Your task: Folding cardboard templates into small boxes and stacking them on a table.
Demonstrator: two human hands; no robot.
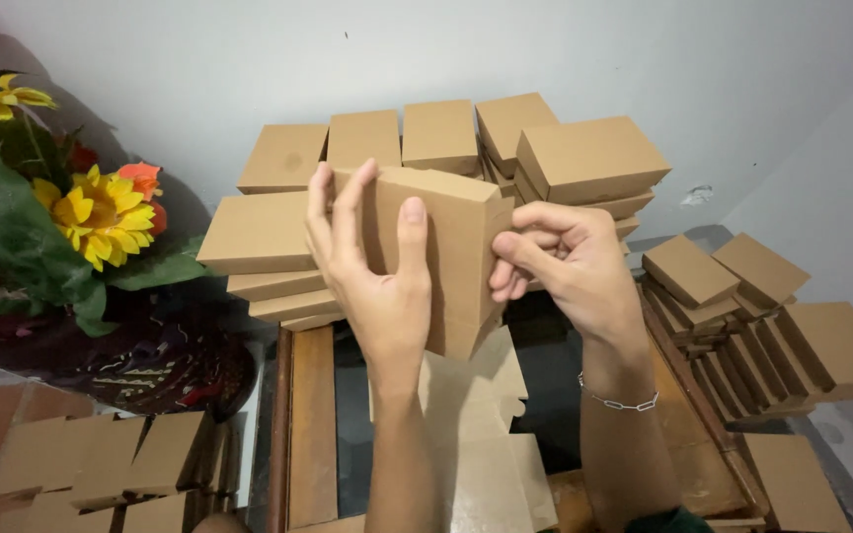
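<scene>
My left hand (377,271) grips a brown cardboard box (456,257) held upright in front of me, fingers spread over its far face and thumb on the near face. My right hand (565,266) pinches the box's right edge with fingertips curled around a flap. A thin chain bracelet (619,402) circles my right wrist. Behind the box rises a stack of finished brown boxes (584,158). Flat unfolded cardboard blanks (486,464) lie below my hands.
A pot with sunflowers and orange blooms (91,212) stands at the left. More brown boxes are piled at the right (772,316) and lower left (101,464). A wooden frame with a dark top (308,434) lies underneath. A white wall is behind.
</scene>
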